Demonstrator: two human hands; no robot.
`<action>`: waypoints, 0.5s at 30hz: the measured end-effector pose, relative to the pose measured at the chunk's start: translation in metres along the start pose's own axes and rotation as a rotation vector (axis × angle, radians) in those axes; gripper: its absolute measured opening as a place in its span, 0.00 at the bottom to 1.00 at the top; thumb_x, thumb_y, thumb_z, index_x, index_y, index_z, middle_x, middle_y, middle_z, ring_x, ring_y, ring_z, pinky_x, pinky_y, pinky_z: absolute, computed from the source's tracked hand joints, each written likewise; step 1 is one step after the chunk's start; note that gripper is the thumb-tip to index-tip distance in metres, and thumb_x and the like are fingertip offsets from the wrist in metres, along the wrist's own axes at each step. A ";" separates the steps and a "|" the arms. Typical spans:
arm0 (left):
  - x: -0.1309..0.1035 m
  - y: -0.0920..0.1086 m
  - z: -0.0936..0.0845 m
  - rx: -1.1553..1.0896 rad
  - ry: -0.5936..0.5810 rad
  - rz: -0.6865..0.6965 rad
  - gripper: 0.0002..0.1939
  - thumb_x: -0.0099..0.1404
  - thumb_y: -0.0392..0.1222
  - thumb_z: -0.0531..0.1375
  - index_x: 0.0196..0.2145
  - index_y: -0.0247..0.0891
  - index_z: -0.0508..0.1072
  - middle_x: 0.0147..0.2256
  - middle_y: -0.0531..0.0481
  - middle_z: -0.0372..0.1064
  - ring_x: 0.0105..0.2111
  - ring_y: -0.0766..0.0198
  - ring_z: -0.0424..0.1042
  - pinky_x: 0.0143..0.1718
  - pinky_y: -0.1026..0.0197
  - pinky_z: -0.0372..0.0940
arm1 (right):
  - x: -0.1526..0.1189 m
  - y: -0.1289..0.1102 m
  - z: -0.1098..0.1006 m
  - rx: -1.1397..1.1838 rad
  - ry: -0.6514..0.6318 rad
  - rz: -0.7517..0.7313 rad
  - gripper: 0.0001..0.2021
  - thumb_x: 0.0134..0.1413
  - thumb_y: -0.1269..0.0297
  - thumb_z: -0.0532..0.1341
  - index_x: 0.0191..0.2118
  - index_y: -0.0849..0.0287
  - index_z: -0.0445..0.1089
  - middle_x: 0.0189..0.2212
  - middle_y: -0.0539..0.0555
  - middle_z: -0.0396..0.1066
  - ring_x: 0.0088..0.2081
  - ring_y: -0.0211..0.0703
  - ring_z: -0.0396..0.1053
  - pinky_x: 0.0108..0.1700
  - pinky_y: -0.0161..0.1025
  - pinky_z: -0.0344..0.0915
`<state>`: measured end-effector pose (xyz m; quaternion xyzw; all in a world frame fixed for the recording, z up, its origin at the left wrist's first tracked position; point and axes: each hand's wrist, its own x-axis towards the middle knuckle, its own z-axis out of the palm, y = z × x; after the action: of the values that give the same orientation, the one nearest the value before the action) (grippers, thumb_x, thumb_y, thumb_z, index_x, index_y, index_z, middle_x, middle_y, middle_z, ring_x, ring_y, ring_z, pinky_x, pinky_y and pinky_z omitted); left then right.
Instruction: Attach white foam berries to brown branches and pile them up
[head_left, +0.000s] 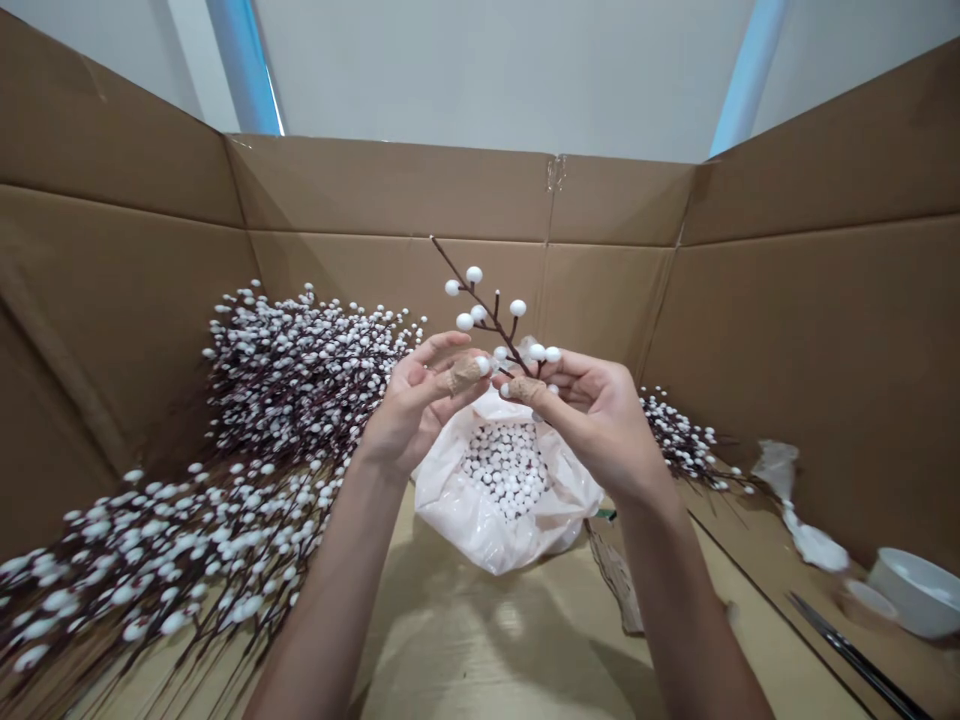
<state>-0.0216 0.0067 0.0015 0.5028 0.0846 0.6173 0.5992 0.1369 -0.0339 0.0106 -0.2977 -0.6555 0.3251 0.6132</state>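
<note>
A dark brown twig (pixel 484 305) with several white berries rises between my hands, tilted up to the left, some of its short stubs bare. My right hand (pixel 592 405) grips its lower part between thumb and fingers. At the twig's left side, my left hand (pixel 424 395) pinches a white berry (pixel 484 365) between thumb and fingertips. Tan tape wraps both thumbs. Just below and behind the hands sits a white plastic bag (pixel 465 520), its mouth spread wide around many loose white berries (pixel 506 470).
Berry branches are piled at the back left (pixel 300 370) and front left (pixel 187 540), with a smaller bunch (pixel 679 435) at the right. Scissors (pixel 855 655), a white bowl (pixel 919 590) and crumpled plastic (pixel 814 540) lie at the far right. Cardboard walls (pixel 397 190) surround the table.
</note>
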 end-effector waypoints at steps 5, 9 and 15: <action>0.001 -0.005 0.004 -0.066 -0.024 -0.042 0.18 0.43 0.31 0.70 0.34 0.35 0.72 0.31 0.49 0.77 0.31 0.65 0.76 0.38 0.65 0.72 | -0.001 -0.002 0.000 -0.082 0.031 -0.039 0.04 0.45 0.68 0.65 0.30 0.62 0.72 0.26 0.51 0.71 0.28 0.37 0.68 0.30 0.36 0.65; 0.002 -0.005 0.004 -0.047 -0.038 -0.038 0.19 0.44 0.30 0.70 0.35 0.35 0.72 0.31 0.49 0.77 0.33 0.65 0.76 0.39 0.65 0.71 | -0.002 -0.003 -0.001 -0.083 0.031 -0.062 0.03 0.45 0.69 0.65 0.28 0.62 0.71 0.25 0.51 0.69 0.27 0.36 0.67 0.29 0.35 0.63; 0.001 -0.005 0.003 -0.040 -0.052 -0.026 0.19 0.44 0.32 0.71 0.35 0.35 0.73 0.32 0.50 0.76 0.34 0.64 0.76 0.41 0.65 0.70 | -0.002 0.000 -0.001 -0.084 0.033 -0.096 0.04 0.45 0.71 0.64 0.25 0.61 0.68 0.23 0.48 0.66 0.26 0.34 0.63 0.29 0.35 0.61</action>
<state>-0.0156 0.0079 -0.0002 0.5055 0.0633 0.5976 0.6191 0.1382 -0.0353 0.0096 -0.2967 -0.6718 0.2623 0.6260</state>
